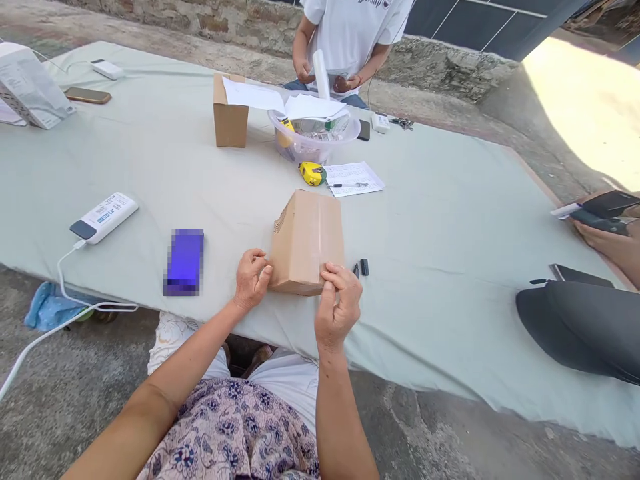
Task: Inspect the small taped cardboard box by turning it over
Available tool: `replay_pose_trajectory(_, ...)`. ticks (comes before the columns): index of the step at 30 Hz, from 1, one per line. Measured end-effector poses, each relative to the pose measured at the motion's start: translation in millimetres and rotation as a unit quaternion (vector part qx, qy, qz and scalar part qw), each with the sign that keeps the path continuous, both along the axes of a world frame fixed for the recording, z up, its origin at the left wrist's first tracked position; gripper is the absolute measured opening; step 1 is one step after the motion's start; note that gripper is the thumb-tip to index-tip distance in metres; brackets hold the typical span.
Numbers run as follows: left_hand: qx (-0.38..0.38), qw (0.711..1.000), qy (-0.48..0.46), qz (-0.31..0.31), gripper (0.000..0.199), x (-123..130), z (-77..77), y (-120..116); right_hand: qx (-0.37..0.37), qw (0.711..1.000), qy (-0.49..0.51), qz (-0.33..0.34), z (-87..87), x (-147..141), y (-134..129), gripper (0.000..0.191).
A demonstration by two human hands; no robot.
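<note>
A brown cardboard box (305, 247) with clear tape along its top sits on the cloth-covered table in front of me. My left hand (251, 279) is at its lower left corner, fingers curled and thumb against the edge. At the near right edge, my right hand (340, 307) pinches the box where the tape runs down, with fingers on top and the thumb below. Just right of the box lie a black marker (357, 270) and its cap (365, 267).
Beyond the box are a yellow tape measure (313, 173), a written sheet with a pen (356, 180), a filled plastic basin (305, 148) and another box (231, 123). A purple pixelated item (184, 263) and white power bank (105, 217) lie left; a black cap (580, 327) right. Two other people are nearby.
</note>
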State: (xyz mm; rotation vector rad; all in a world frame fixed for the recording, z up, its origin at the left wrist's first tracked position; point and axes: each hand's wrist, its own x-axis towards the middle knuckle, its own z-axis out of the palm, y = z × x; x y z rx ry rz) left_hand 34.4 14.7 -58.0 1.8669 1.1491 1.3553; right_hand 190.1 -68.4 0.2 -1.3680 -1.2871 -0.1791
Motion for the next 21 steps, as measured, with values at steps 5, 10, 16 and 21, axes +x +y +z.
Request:
replay_pose_trajectory(5,0.004,0.997,-0.062,-0.048,0.055,-1,0.6,-1,0.034,0.997,-0.068,-0.018,-9.7,-22,9,0.026)
replay_pose_trajectory(10,0.013,0.985,-0.113,-0.128,0.067,-3,-5.9,0,0.043,0.995,-0.083,-0.029,-11.3,-26,10,0.026)
replay_pose_trajectory(16,0.043,0.980,-0.109,-0.163,0.075,-4,-9.7,1,0.045,0.994,-0.093,-0.031,-9.1,-23,9,0.026)
replay_pose_trajectory(21,0.044,0.983,-0.092,-0.153,0.073,-3,-10.8,1,0.044,0.993,-0.102,-0.036,-12.3,-25,9,0.026)
